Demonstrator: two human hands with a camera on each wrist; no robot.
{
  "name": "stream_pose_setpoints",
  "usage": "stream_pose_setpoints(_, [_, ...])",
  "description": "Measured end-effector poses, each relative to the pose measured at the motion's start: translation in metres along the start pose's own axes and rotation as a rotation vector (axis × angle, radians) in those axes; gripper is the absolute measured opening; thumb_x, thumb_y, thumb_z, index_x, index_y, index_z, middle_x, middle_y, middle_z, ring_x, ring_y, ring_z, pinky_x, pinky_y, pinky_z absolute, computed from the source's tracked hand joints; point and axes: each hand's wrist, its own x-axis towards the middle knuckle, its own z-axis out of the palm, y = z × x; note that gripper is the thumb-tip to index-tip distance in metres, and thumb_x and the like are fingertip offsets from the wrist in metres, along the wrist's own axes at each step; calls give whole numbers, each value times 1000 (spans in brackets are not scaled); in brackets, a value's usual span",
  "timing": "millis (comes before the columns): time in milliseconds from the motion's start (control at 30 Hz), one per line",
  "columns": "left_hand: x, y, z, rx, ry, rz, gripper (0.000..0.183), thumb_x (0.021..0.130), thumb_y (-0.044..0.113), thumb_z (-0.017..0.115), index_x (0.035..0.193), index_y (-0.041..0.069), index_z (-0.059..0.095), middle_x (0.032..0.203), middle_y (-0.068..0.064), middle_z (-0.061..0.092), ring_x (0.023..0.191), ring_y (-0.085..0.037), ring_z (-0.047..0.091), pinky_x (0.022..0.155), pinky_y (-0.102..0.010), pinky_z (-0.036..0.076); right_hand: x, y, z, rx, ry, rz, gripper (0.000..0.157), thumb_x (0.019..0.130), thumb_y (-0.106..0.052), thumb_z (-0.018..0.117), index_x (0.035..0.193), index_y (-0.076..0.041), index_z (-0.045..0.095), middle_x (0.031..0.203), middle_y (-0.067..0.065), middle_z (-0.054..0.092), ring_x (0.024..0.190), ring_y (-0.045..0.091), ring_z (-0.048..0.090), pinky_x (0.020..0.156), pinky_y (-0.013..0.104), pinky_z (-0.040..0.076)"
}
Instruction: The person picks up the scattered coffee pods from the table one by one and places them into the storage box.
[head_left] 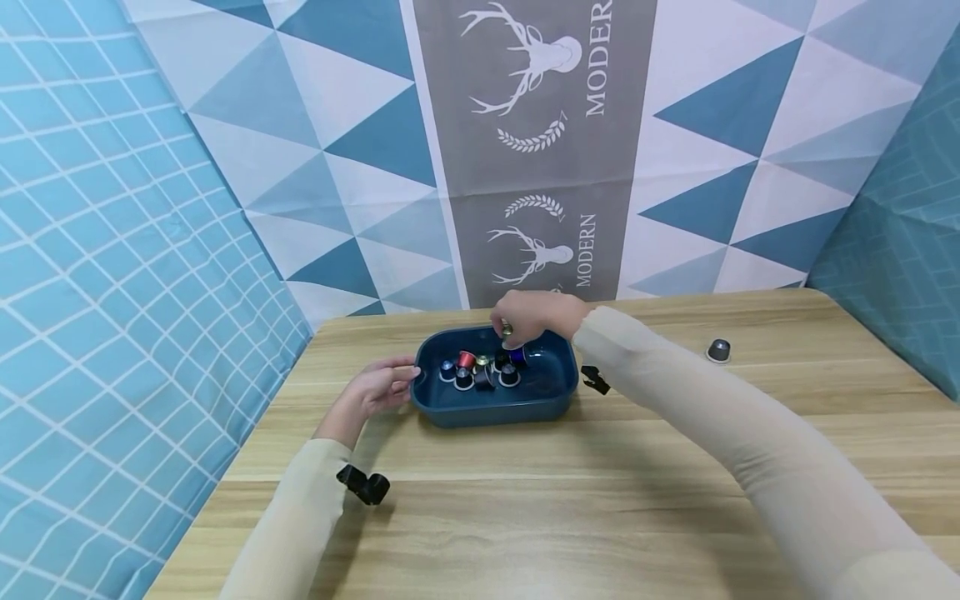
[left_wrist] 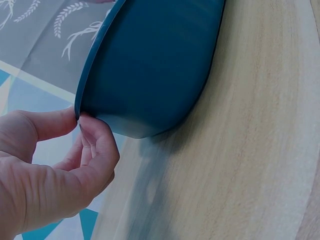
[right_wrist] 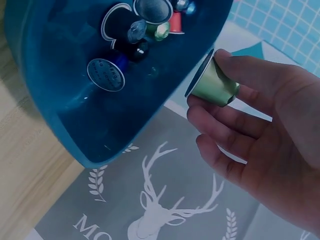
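Note:
My left hand (head_left: 377,387) pinches the rim of a dark blue plastic bin (head_left: 491,414) at its left end; thumb and fingers meet on the edge in the left wrist view. Above the bin's far side, my right hand (head_left: 534,317) holds a green-gold coffee capsule (right_wrist: 215,86) between thumb and fingers. Several more capsules lie jumbled inside, among them a red capsule (head_left: 466,359), a blue capsule (right_wrist: 107,70) on its side and a black capsule (head_left: 509,375). Part of the bin's back rim is hidden by the right hand in the head view.
A lone dark capsule (head_left: 718,350) stands on the wooden table (head_left: 480,508) to the right of the bin. Patterned cloth (head_left: 525,167) hangs behind the table, with blue cloth at both sides. Small black devices (head_left: 365,484) are worn on the wrists.

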Motion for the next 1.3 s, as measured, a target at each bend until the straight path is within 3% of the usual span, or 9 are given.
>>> stream_pose_setpoints(267, [-3, 2, 1, 18, 0, -8, 54, 98, 13, 54, 147, 5, 33, 90, 4, 64, 75, -4, 60, 66, -18, 51, 15, -8, 5, -2, -31, 54, 18, 90, -21, 68, 104, -9, 67, 110, 5, 66, 91, 18, 58, 88, 33, 51])
stream_pose_setpoints(567, [-5, 3, 1, 19, -9, -8, 54, 98, 12, 53, 147, 5, 33, 87, 5, 64, 72, -3, 61, 64, -17, 51, 23, -14, 15, -9, -59, 39, 14, 88, -12, 69, 101, -8, 68, 107, 6, 67, 90, 18, 57, 87, 34, 52])
stream_pose_setpoints(733, [-4, 2, 2, 18, -9, -5, 54, 98, 12, 54, 147, 5, 33, 87, 4, 63, 71, -4, 60, 64, -18, 51, 23, -15, 17, -8, -50, 41, 22, 86, -7, 68, 108, -7, 67, 114, 8, 64, 96, 20, 58, 89, 35, 52])
stream_pose_setpoints(1167, [-2, 2, 2, 12, -13, 0, 53, 98, 11, 53, 147, 5, 33, 88, 5, 63, 72, -3, 61, 67, -19, 50, 6, 0, 26, -47, -17, 53, 27, 86, -16, 72, 112, -11, 65, 116, 6, 65, 100, 21, 60, 90, 36, 51])
stream_pose_setpoints(1300, [-1, 2, 3, 4, -24, -1, 55, 98, 11, 53, 148, 4, 31, 87, 5, 63, 72, -3, 60, 66, -19, 50, -1, 5, 31, -29, -9, 43, 27, 87, -18, 71, 112, -11, 65, 110, 6, 65, 92, 18, 58, 86, 35, 51])
